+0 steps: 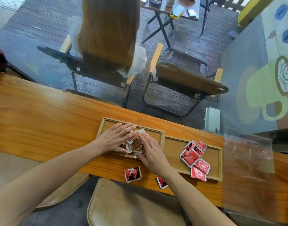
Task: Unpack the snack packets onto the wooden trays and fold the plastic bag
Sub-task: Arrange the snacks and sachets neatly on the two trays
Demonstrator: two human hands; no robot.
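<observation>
Two shallow wooden trays lie side by side on the counter. On the left tray (107, 123) sits a small heap of brown snack packets (135, 143); my left hand (114, 138) and my right hand (152, 154) press flat against the heap from either side, fingers spread. The right tray (172, 147) holds several red packets (194, 158) in a loose pile. Two more red-and-black packets lie on the counter near its front edge, one (133, 174) left of my right wrist and one (162, 182) partly under it. The clear plastic bag (249, 154) lies flat at the right.
The long wooden counter (42, 115) runs against a window. Beyond the glass a person sits on a folding chair (97, 67), beside a second chair (189, 79) and a small table. Tan stools (123, 204) stand under the counter's front edge.
</observation>
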